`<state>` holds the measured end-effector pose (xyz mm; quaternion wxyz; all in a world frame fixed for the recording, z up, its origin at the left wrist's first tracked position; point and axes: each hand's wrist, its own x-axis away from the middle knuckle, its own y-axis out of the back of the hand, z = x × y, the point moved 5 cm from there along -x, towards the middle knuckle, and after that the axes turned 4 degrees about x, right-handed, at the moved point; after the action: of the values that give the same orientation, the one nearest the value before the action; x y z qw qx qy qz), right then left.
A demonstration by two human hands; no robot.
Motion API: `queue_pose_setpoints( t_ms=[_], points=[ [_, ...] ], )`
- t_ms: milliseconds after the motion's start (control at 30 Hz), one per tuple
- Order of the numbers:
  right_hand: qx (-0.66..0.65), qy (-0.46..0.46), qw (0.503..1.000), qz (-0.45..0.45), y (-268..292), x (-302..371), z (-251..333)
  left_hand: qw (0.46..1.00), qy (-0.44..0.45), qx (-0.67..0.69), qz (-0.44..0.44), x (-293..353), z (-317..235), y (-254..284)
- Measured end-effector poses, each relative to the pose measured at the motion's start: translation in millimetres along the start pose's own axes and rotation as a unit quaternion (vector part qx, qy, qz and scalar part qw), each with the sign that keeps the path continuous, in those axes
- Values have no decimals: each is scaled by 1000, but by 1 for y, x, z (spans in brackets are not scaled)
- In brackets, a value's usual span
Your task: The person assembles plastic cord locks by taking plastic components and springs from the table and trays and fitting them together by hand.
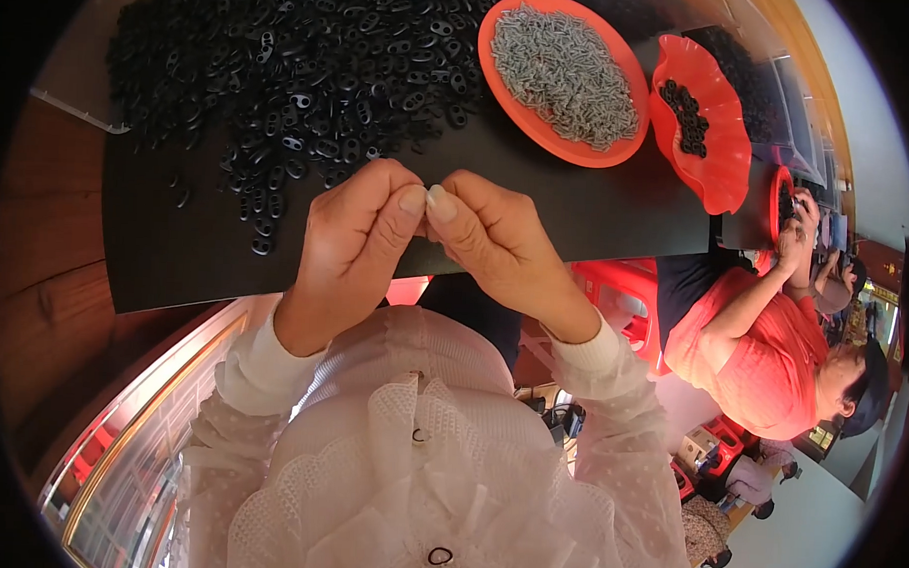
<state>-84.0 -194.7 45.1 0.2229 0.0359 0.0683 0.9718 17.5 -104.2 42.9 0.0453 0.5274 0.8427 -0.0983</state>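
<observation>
My left hand [361,236] and my right hand [496,240] meet over the near edge of the black table [418,178]. Both are closed, with thumb tips and curled fingers pressed together. Whatever sits between the fingertips is hidden by them. Beyond my hands spreads a big heap of small black oval pieces with two holes [311,79]. To the right of the heap stands a red plate [569,153] full of small grey metal pins or screws [562,72]. Beside it, a red wavy-rimmed bowl [719,158] holds several small black pieces [685,117].
At the right, a person in a coral shirt [752,355] works with both hands at another red dish [781,200]. A red plastic stool [624,290] stands under the table edge. Clear plastic bins [796,116] line the far right. More people sit farther off.
</observation>
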Motion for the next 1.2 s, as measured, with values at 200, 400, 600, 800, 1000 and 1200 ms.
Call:
queue_pose_setpoints(
  t_ms=[200, 400, 600, 800, 1000, 1200],
  points=[
    [125, 37, 991, -22, 2, 0, 7, 993, 99, 61, 7, 5, 6, -1],
    [314, 95, 944, 42, -3, -5, 24, 993, 99, 45, 41, 6, 15, 6],
    [274, 86, 953, 97, -1, -12, 24, 988, 143, 53, -11, 8, 16, 9],
    [504, 235, 820, -139, 99, -52, 43, 987, 135, 82, -5, 10, 23, 8],
    [608, 116, 782, -71, 126, -73, -4, 988, 119, 92, -27, 12, 26, 10],
    [565, 110, 812, -96, 130, -67, 4, 986, 136, 94, -31, 10, 26, 10]
  ],
)
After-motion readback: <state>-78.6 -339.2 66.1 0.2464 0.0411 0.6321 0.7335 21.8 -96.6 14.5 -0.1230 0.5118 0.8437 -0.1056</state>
